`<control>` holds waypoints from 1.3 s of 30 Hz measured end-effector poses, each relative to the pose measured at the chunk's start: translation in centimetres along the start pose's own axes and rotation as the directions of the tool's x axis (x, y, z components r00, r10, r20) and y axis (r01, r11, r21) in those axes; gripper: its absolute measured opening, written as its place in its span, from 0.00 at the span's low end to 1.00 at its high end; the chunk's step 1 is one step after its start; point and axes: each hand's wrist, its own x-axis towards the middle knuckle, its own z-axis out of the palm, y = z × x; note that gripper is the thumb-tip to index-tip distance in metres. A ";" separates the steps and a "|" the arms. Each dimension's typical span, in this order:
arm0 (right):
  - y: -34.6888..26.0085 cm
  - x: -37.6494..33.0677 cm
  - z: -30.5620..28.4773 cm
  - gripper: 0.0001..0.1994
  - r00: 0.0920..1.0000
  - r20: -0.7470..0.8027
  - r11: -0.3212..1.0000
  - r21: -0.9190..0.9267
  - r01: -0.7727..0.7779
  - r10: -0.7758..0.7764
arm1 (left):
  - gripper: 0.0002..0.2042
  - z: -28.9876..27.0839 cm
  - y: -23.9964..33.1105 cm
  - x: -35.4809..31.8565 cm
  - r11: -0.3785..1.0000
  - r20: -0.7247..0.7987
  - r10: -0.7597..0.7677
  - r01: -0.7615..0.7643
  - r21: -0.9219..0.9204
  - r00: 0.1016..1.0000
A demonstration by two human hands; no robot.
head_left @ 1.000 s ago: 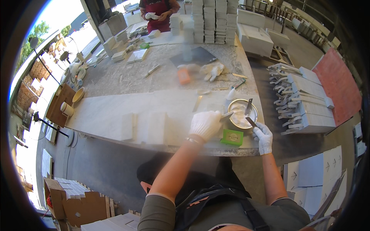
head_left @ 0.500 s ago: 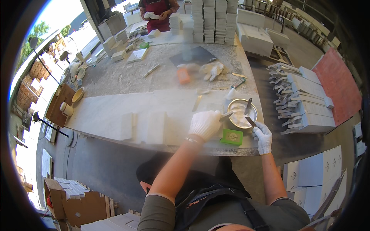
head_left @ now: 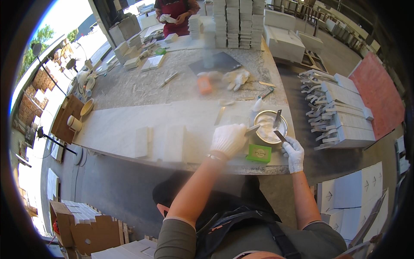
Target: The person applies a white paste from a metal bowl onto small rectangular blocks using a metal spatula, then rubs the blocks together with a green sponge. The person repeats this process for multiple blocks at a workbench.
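Gripping a dark scraper aimed upper left over the bowl, my right hand is nearer. My left hand clasps a flat grey piece.

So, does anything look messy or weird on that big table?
A bit messy, yes. Pale, patchy residue covers much of the far part of the worktable, and a crumpled work glove lies there. The metal bowl looks upright, with no clear spill around it.
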 end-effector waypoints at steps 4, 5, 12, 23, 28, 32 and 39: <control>0.1 0.1 0.0 0.17 1.000 -0.006 1.000 -0.004 0.002 -0.002 | 0.12 0.1 -0.1 0.0 1.000 -0.008 0.006 -0.006 -0.009 1.000; 0.2 0.1 0.0 0.17 1.000 0.001 1.000 -0.003 0.006 -0.006 | 0.12 0.1 -0.1 0.0 1.000 -0.007 0.006 -0.006 -0.008 1.000; 0.5 0.3 -0.1 0.17 1.000 0.014 1.000 0.003 0.020 -0.020 | 0.13 -0.2 0.1 0.0 1.000 0.011 -0.005 0.005 -0.011 1.000; 1.0 0.5 -0.2 0.17 0.999 0.004 0.999 -0.013 0.047 -0.047 | 0.14 0.0 0.0 0.2 1.000 0.024 -0.017 0.017 -0.006 1.000; 1.2 0.6 -0.1 0.16 0.998 -0.009 0.998 -0.004 0.061 -0.061 | 0.13 0.2 -0.1 0.2 1.000 0.012 -0.010 0.010 -0.005 1.000; 0.8 0.3 0.0 0.16 0.999 0.002 0.999 -0.009 0.039 -0.039 | 0.13 0.2 -0.2 0.1 1.000 0.015 -0.005 0.005 0.004 1.000; 0.3 0.1 0.2 0.16 1.000 0.001 1.000 -0.017 0.020 -0.020 | 0.13 0.1 -0.2 0.2 1.000 0.013 -0.004 0.004 0.004 1.000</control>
